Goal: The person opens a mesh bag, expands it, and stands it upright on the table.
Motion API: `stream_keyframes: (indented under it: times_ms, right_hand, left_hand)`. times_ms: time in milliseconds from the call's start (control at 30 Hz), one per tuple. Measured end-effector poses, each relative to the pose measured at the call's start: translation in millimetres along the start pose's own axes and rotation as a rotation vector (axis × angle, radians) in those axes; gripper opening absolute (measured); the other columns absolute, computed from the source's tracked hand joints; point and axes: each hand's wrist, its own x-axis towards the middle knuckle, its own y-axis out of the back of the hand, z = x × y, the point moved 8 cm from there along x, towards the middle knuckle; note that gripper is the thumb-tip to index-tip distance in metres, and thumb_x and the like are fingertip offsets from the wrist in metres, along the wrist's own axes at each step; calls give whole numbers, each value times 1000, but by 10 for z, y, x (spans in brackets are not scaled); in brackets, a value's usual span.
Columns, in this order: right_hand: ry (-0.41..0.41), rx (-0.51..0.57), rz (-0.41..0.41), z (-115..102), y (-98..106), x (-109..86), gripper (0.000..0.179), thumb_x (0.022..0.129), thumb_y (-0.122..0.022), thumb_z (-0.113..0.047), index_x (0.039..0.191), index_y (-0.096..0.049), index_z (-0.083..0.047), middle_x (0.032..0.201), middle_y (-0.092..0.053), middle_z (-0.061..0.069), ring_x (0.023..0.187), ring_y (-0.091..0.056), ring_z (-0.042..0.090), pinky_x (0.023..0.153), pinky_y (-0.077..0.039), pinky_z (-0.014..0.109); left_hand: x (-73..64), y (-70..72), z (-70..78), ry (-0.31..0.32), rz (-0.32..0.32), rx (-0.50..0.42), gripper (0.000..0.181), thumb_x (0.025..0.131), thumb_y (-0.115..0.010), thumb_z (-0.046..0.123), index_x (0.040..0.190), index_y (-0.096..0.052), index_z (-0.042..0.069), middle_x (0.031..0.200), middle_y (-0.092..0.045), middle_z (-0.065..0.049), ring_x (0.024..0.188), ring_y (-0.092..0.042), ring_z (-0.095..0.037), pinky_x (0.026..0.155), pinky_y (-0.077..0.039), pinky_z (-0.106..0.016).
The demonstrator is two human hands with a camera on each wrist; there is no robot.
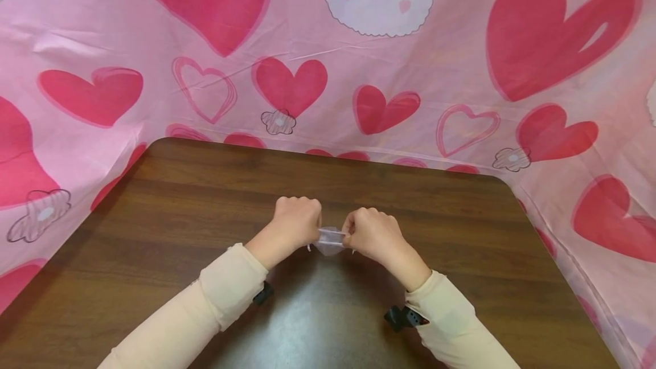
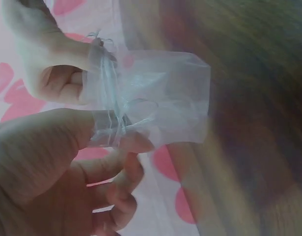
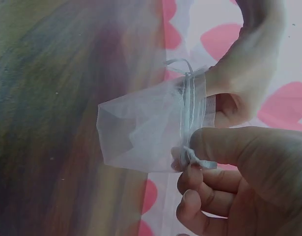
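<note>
A small sheer white drawstring pouch (image 1: 329, 242) hangs between the two hands above the table. My left hand (image 1: 296, 222) pinches one side of its mouth between thumb and fingers. On the opposite side, my right hand (image 1: 376, 236) pinches the rim the same way. Seen from the left wrist, the see-through pouch (image 2: 165, 93) has thin cords gathered along its top band. In the right wrist view, a ribbon knot (image 3: 192, 156) shows beside the right thumb. Through the sheer fabric a paler folded shape shows, and I cannot tell whether anything is inside.
The brown wooden table (image 1: 205, 198) spreads out below the hands, with rounded far corners. A pink cloth (image 1: 307, 33) with red hearts hangs behind it and along both sides. Dark devices (image 1: 402, 318) are strapped at the wrists, over cream sleeves.
</note>
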Motion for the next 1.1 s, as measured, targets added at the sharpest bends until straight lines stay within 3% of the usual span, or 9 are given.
stream_keyframes:
  times_ms: [167,333,567,800,1100]
  right_hand:
    - [-25,7,-37,29,-1,1,9,79,-79,-21,73,-72,-24,59,-58,-12,60,-55,13,55,-44,35]
    - [-35,30,-37,129,-36,9,6,83,-76,-20,78,-74,-22,67,-62,-11,62,-57,13,56,-46,37]
    - [-23,108,-3,174,-7,20,15,90,-74,-32,92,-77,-17,77,-67,-8,64,-58,12,59,-47,35]
    - [8,141,63,146,38,33,20,93,-70,-30,103,-77,-14,90,-72,-2,72,-62,14,64,-50,37]
    - [-1,134,103,174,36,59,21,93,-70,-28,106,-75,-12,93,-73,2,82,-68,21,68,-52,43]
  left_hand:
    - [29,-18,26,-19,-44,-75,17,77,-75,15,67,-72,28,64,-61,12,61,-56,-14,66,-46,-42]
    - [43,-105,0,-23,-84,-202,5,84,-75,33,81,-77,30,70,-63,16,66,-57,-11,66,-44,-40]
    - [20,-98,-82,6,-42,-361,29,87,-70,54,100,-78,29,91,-71,13,74,-60,-11,64,-45,-36]
    - [16,-80,-177,40,22,-363,32,89,-67,53,107,-76,28,103,-72,8,87,-66,-18,69,-48,-39]
    - [20,-91,-201,37,52,-372,31,91,-65,52,107,-76,29,100,-72,10,81,-64,-15,67,-47,-38]
